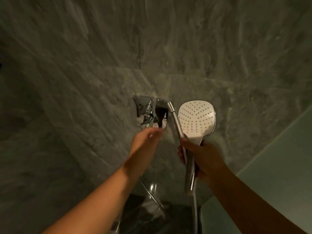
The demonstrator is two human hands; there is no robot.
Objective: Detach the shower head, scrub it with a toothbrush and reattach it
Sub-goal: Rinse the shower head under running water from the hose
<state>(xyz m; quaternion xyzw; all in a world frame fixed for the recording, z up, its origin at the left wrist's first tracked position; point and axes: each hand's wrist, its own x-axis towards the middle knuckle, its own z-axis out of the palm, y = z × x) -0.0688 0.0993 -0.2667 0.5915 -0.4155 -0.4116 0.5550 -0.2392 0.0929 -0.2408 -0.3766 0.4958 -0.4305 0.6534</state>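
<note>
Nearest to us, below the right hand (200,159), a pale hose (195,215) dropped from the handle's lower end toward the floor. A dark tile patch with a thin chrome rod (152,195) lay under the left forearm, too dim for us to say more.

Our right hand was wrapped around the chrome handle of the shower head (196,118). A second length of hose (176,122) passed under the same fingers and ran up beyond them to a chrome nut (171,106). Above the right hand the head's white face, dotted with nozzles, stood turned toward us.

Our left hand (146,139) reached to the lower edge of the chrome mixer (150,114), fingers curled at its lever; blur kept us from telling whether they gripped it. The mixer sat just beyond the left hand, and the hose nut stood between it and the head. Grey marble wall (84,65) filled everything behind.
</note>
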